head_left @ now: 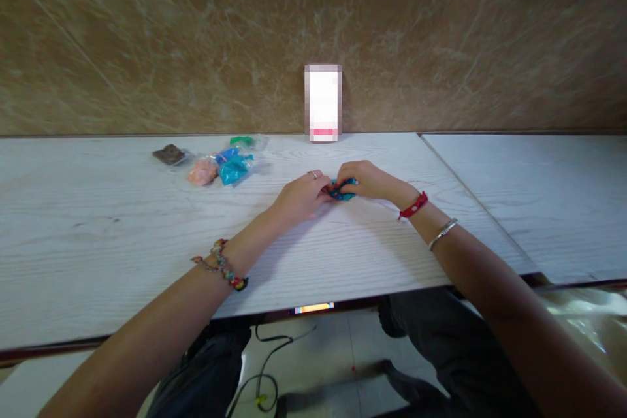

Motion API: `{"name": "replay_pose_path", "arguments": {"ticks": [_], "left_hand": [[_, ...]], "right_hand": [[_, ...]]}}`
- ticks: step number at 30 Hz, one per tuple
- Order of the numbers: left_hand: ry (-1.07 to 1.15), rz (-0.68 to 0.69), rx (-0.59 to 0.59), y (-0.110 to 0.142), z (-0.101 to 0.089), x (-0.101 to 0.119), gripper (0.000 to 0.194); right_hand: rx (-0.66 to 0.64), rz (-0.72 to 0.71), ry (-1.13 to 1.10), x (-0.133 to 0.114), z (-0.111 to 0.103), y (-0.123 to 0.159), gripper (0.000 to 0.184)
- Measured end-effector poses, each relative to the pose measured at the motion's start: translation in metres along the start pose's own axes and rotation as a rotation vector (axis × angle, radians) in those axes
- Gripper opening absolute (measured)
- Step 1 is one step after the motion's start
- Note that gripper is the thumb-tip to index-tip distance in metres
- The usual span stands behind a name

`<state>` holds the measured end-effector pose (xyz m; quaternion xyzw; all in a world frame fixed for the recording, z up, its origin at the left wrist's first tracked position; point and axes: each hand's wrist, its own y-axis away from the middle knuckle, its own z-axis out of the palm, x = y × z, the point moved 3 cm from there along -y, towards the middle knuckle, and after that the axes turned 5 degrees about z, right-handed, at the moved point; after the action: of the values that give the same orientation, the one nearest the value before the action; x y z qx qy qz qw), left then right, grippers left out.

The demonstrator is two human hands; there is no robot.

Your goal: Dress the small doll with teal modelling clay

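My left hand (301, 196) and my right hand (369, 181) meet at the middle of the white wood-grain table (98, 235). Both hands pinch a small lump of blue clay (341, 189) between their fingertips, just above the tabletop. The fingers cover most of the lump. A ring sits on my left hand. A beaded bracelet circles my left wrist; a red band and a silver bangle circle my right wrist.
To the left lie small plastic bags of clay: orange (202, 172), blue (234, 168), green (242, 141) and brown (169, 155). A blurred white card (322, 102) leans against the marbled brown wall. A second table (539, 196) adjoins on the right. Cables lie on the floor below.
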<state>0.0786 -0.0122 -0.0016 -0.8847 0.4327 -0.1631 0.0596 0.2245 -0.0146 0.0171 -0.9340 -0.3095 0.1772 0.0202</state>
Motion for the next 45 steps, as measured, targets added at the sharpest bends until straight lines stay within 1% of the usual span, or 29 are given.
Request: {"name": "replay_pose_path", "arguments": {"ticks": [3, 9, 14, 19, 22, 26, 30, 33, 38, 45], "left_hand": [[0.001, -0.019, 0.015, -0.005, -0.001, -0.004, 0.009], [0.094, -0.033, 0.067, -0.017, 0.001, -0.011, 0.019], [0.142, -0.015, 0.049, -0.023, 0.0, -0.011, 0.023], [0.184, -0.031, 0.012, -0.026, -0.001, -0.011, 0.025], [0.214, -0.048, 0.01, -0.026, 0.002, -0.011, 0.024], [0.228, -0.075, 0.053, -0.023, 0.003, -0.013, 0.025], [0.274, -0.068, 0.066, -0.018, -0.001, -0.014, 0.029], [0.279, -0.086, 0.089, -0.017, -0.004, -0.013, 0.029], [0.267, -0.113, 0.099, -0.018, -0.001, -0.011, 0.027], [0.225, -0.083, 0.113, -0.018, 0.002, -0.008, 0.025]], "right_hand": [[-0.015, 0.011, -0.004, -0.001, 0.0, -0.001, 0.014], [-0.03, 0.041, -0.032, -0.002, -0.002, -0.003, 0.012], [-0.015, 0.03, -0.081, 0.001, 0.0, -0.003, 0.012], [-0.003, 0.016, -0.097, 0.004, 0.001, -0.004, 0.013], [0.0, 0.007, -0.093, 0.005, 0.002, -0.004, 0.013], [0.003, -0.004, -0.077, 0.007, 0.002, -0.004, 0.014], [-0.009, -0.021, -0.067, 0.008, 0.002, -0.002, 0.015], [-0.018, -0.038, -0.083, 0.008, 0.002, -0.002, 0.015], [0.015, -0.008, -0.081, 0.006, 0.002, -0.003, 0.013], [0.03, 0.017, -0.102, 0.007, 0.003, -0.003, 0.013]]}}
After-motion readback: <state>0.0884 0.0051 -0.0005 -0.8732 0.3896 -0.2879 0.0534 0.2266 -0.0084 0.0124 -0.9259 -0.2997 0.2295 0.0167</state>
